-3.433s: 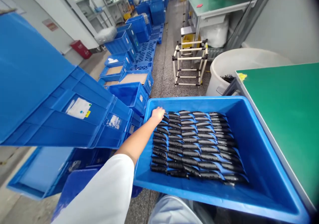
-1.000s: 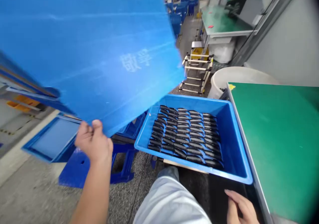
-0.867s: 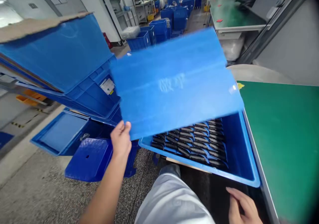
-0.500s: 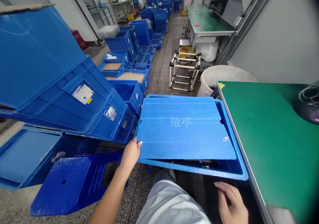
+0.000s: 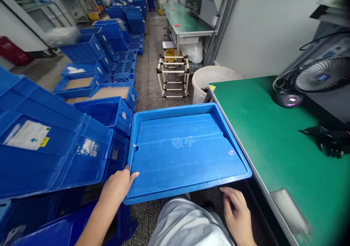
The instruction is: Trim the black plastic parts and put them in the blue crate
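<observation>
A blue plastic crate (image 5: 175, 110) stands in front of me beside the bench. A blue corrugated plastic sheet (image 5: 183, 158) with pale Chinese characters lies flat inside it. The sheet hides the rows of black parts that lay in the crate. My left hand (image 5: 119, 184) is at the crate's front left corner, its fingers against the rim and holding nothing. My right hand (image 5: 236, 213) hangs just below the front rim, fingers apart and empty.
A green-topped workbench (image 5: 246, 129) runs along the crate's right side, with a small fan (image 5: 322, 74) and a black object (image 5: 328, 140) on it. Tilted blue crates (image 5: 54, 144) are stacked on the left. Further crates, a white tub (image 5: 213, 80) and a pipe rack (image 5: 172, 76) stand along the aisle.
The sheet has come down from the air and now lies flat in the crate, covering the black parts. My left hand has let go of it, and the view has swung left.
</observation>
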`<state>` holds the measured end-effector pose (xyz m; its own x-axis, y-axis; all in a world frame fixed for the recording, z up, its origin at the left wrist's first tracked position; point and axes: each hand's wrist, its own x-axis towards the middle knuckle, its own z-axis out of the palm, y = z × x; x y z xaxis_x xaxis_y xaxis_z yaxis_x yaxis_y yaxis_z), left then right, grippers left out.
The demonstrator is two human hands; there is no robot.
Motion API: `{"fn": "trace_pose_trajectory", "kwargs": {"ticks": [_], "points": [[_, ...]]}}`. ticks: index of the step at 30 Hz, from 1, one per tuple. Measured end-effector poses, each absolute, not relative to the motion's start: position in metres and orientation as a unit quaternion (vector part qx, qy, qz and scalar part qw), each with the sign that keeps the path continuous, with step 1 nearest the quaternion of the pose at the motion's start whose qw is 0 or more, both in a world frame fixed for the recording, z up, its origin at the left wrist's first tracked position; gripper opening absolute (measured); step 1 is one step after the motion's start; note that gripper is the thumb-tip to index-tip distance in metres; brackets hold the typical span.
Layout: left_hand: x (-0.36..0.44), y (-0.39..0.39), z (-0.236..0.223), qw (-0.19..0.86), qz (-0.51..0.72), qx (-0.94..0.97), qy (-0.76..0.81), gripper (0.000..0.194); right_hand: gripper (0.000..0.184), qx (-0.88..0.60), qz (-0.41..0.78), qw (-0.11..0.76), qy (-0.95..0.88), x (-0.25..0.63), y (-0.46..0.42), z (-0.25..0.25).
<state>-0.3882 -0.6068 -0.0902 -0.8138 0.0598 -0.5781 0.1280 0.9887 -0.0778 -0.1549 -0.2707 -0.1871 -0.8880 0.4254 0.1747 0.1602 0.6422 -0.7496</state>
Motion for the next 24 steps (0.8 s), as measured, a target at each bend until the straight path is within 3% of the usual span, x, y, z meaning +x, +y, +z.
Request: {"fn": "trace_pose_trajectory", "kwargs": {"ticks": [4,7,11,16,20,24], "points": [[-0.385,-0.57,-0.085,0.226,-0.116,0.062,0.965,0.056,0.022,-0.173,0.398,0.162,-0.886,-0.169,-0.28,-0.18],[-0.386,-0.53,-0.091,0.126,-0.092,0.201,0.967,0.053,0.022,-0.184,0.401,0.154,-0.884,-0.168,-0.283,-0.18],[-0.385,-0.455,-0.098,0.109,-0.027,0.394,0.912,0.05,0.02,-0.248,0.383,0.146,-0.878,-0.133,-0.28,-0.19],[-0.336,-0.355,-0.097,0.196,0.107,0.576,0.786,0.024,0.021,-0.501,0.3,0.213,-0.784,-0.029,-0.302,-0.193],[-0.289,-0.31,-0.118,0.266,0.207,0.656,0.675,0.031,0.03,-0.73,0.108,0.293,-0.608,0.077,-0.334,-0.186],[-0.221,-0.276,-0.143,0.449,0.188,0.67,0.561,0.045,0.036,-0.884,-0.175,0.358,-0.245,0.234,-0.41,-0.144]]}}
